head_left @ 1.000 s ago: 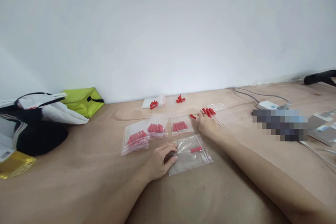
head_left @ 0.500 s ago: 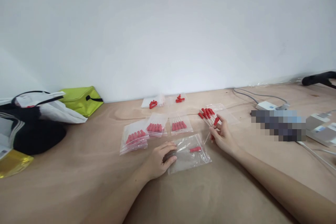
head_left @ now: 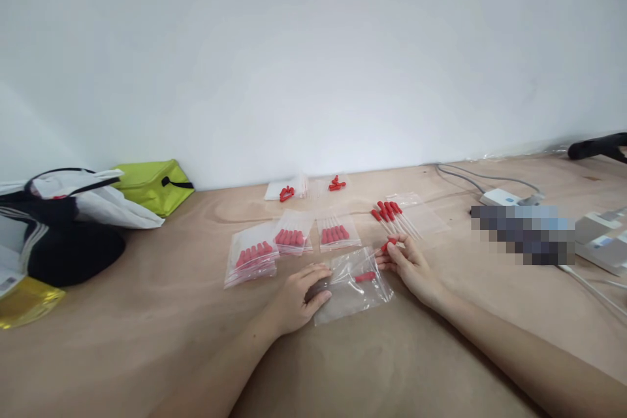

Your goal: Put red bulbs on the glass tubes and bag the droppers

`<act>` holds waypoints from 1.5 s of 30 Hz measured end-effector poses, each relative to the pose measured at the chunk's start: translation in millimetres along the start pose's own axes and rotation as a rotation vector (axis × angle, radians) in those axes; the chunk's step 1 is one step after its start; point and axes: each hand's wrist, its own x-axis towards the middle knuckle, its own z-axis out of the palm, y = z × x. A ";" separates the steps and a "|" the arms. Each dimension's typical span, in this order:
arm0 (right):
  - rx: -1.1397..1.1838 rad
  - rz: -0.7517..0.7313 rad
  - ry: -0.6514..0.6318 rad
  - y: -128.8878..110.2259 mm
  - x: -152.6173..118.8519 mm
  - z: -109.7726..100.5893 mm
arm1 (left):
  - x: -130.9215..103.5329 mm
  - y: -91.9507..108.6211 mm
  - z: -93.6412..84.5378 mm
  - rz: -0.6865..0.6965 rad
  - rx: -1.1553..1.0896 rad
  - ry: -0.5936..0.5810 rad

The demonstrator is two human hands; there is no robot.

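Observation:
A clear plastic bag (head_left: 343, 304) lies flat in front of me, with one red-tipped piece (head_left: 365, 277) inside it. My left hand (head_left: 301, 297) pinches the bag's left end. At the bag's right end, my right hand (head_left: 406, 268) holds a red-tipped stick (head_left: 388, 245) between thumb and fingers. Just behind it, several loose red-tipped sticks (head_left: 386, 211) lie partly on another clear bag (head_left: 426, 217). Filled bags with red tips rest to the left: one stack (head_left: 252, 255), another (head_left: 290, 238) and a third (head_left: 334, 233).
Near the wall are two small heaps of red pieces (head_left: 287, 193), (head_left: 337, 183) on bags. A green bag (head_left: 151, 186), a black cap (head_left: 73, 255) and a yellow packet (head_left: 29, 300) sit at the left. Power strips (head_left: 504, 197) and cables lie at the right.
My right hand has moved slightly left and nearer, bringing the red-tipped stick from beside the loose sticks to the bag's right end. My left hand stays on the bag.

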 end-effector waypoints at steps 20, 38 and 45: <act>-0.377 0.043 -0.390 3.5 2.7 -9.0 | 0.7 -0.2 -0.2 -0.030 -0.004 -0.010; -1.514 -0.020 0.309 -28.1 78.1 -10.3 | 1.2 3.1 -2.2 -0.019 -0.065 0.003; -1.453 -0.010 0.305 -28.4 81.9 -5.8 | 0.8 2.4 -1.3 -0.036 -0.077 -0.002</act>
